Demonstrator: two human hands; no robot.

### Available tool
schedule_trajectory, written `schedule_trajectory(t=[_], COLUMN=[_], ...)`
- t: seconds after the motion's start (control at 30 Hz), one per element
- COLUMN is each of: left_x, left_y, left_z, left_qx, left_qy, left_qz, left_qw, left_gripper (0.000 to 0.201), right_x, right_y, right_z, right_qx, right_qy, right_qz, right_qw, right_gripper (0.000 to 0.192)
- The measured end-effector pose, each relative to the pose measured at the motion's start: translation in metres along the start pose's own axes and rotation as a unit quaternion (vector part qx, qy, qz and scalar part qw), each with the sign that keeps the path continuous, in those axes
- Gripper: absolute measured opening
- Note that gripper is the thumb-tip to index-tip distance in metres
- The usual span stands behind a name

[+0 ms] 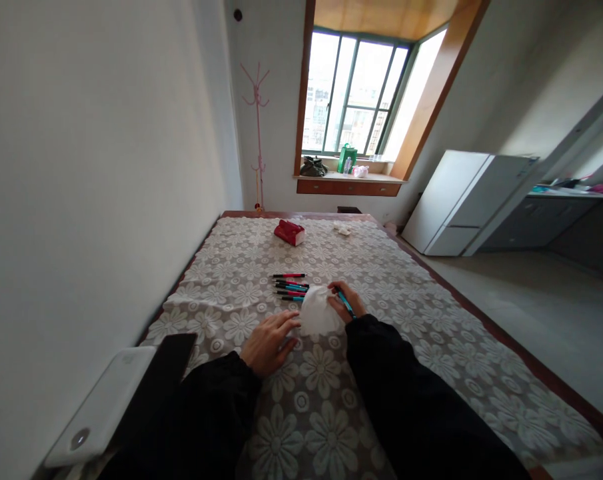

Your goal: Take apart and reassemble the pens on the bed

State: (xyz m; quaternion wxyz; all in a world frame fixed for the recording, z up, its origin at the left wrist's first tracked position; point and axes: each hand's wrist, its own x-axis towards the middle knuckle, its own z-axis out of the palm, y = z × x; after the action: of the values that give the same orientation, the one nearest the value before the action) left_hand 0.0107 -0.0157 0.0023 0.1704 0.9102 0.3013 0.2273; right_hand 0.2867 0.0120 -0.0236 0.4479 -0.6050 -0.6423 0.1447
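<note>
Right hand (349,304): at bag's right edge, fingers curled, pinching a blue-and-black pen. Exact fingertip contact with the film: can't tell.
Blue-and-black pen (346,303): in that grip, just right of the bag, slanted, one end up by the fingertips, other toward the wrist.
Left hand (270,341): near side of the bag's left edge, fingers extended and loosely spread, thumb a bit apart, nothing gripped. Fingertips touching the bag or just beside it, can't tell.
White bag (321,311): landmark. Thin, bunched, looks like plastic film, lying between the hands. Contents and mouth not readable.
Pen-and-bag step: my read, one pen being handled at the bag, left hand there to steady the film. Direction, in or out: can't tell.
Next pen move: would call for the left fingers to spread or pin the film, right grip firm on the pen. Risk: thin film snagging on its tip.
Loose pens (291,292): red and blue barrels with black, side by side, left of the bag; nearest ones reach its edge.
Tablecloth (322,371): floral, under the bag and around it.
Red packet (288,232): well beyond the bag, tissue-pack look.
White device (106,403): well left of the bag, nearer the camera.
</note>
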Motion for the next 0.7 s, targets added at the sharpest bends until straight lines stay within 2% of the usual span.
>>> schedule_trajectory(t=[0.17, 0.33, 0.43, 0.53, 0.6, 0.7], left_x=[-0.001, -0.002, -0.002, -0.002, -0.001, -0.001], left_y=[-0.004, -0.008, -0.009, -0.009, -0.008, -0.006], left_z=[0.005, 0.008, 0.008, 0.008, 0.008, 0.007], left_qx=[0.009, 0.018, 0.022, 0.019, 0.012, -0.012], left_qy=[0.005, 0.006, 0.003, 0.011, 0.026, 0.048], left_qz=[-0.006, 0.000, -0.002, -0.005, -0.017, -0.039], left_qw=[1.000, 1.000, 1.000, 1.000, 0.999, 0.998], left_gripper=[0.033, 0.033, 0.031, 0.030, 0.027, 0.021], right_x=[0.016, 0.015, 0.014, 0.015, 0.014, 0.008], right_y=[0.042, 0.062, 0.057, 0.043, 0.028, 0.000], right_z=[-0.048, -0.067, -0.075, -0.079, -0.074, -0.049], right_qx=[-0.071, -0.174, -0.240, -0.304, -0.314, -0.293], right_qy=[0.049, 0.081, 0.132, 0.191, 0.162, 0.052], right_qz=[0.069, 0.120, 0.133, 0.110, 0.070, 0.017], right_qw=[0.994, 0.974, 0.952, 0.927, 0.933, 0.955], right_gripper=[0.028, 0.035, 0.047, 0.034, 0.025, 0.016])
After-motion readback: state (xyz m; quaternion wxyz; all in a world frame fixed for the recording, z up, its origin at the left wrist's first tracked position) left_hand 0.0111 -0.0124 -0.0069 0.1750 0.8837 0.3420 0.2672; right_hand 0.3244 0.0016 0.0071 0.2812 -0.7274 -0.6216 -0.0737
